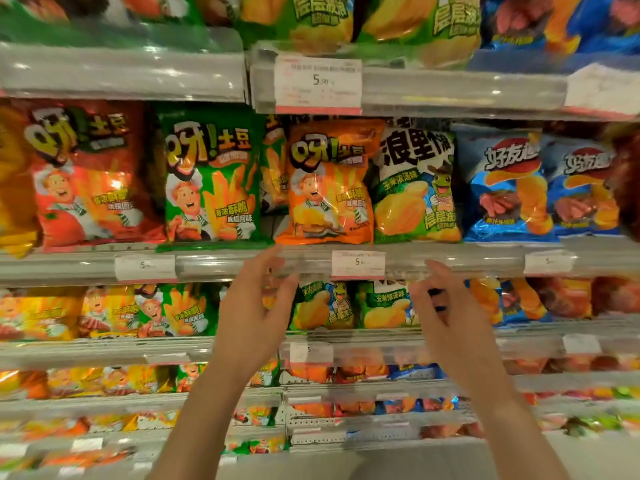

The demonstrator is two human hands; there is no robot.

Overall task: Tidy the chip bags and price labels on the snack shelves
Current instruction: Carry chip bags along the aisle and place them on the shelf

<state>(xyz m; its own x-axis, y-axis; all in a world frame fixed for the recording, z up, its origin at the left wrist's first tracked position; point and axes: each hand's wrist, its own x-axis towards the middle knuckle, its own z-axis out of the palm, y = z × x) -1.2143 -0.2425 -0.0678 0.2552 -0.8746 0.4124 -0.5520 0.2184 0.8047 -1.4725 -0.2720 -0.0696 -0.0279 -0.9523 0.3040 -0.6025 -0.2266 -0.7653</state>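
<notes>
An orange chip bag (327, 188) stands upright on the middle shelf, between a green bag (211, 181) and a green-and-white bag (415, 188). A white price label (357, 264) sits in the clear rail (467, 261) just below the orange bag. My left hand (256, 306) is raised below the rail, left of that label, fingers apart and empty. My right hand (446, 306) is raised to the label's right, fingers curled loosely, holding nothing. Both fingertips are close to the rail's front edge.
A red bag (93, 174) and blue bags (505, 185) flank the row. A larger price label (318, 85) hangs on the upper rail, others (145, 267) (549, 262) on the middle rail. Several lower shelves hold smaller bags.
</notes>
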